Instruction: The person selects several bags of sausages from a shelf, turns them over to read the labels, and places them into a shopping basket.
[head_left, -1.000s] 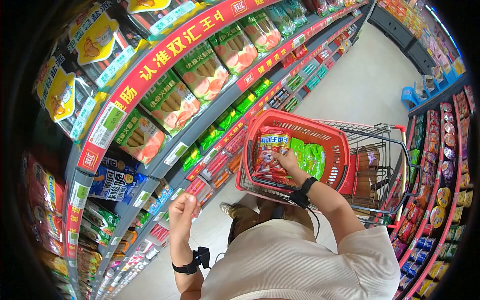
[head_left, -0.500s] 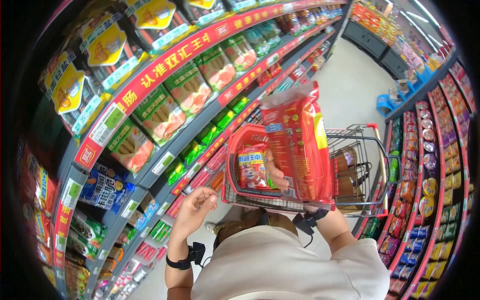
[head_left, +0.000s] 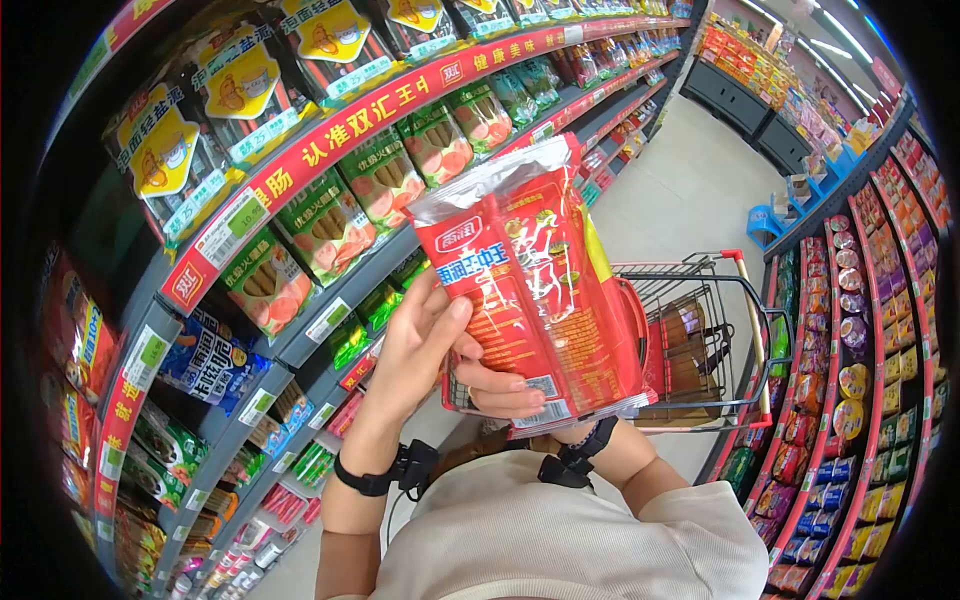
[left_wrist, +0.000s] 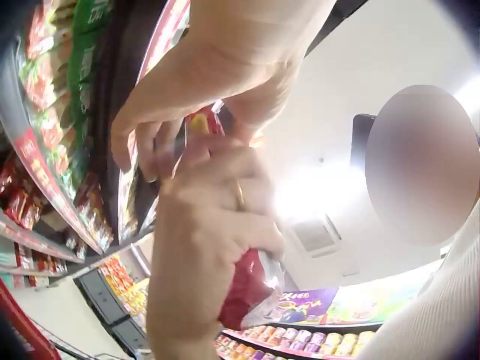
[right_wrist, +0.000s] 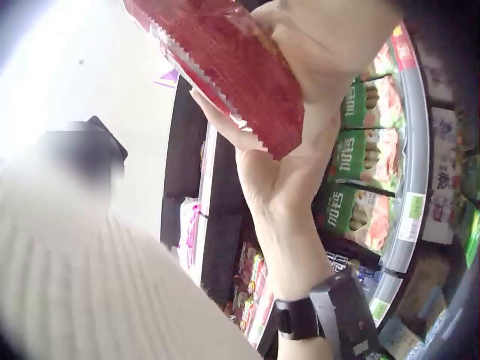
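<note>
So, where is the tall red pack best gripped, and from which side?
Probably low on the red pack, just above its flat bottom seal, coming from behind and below. It stands upright, flat and wide, so its weight sits over that end; the right hand has its grip there, and the left hand holds the left edge.
</note>
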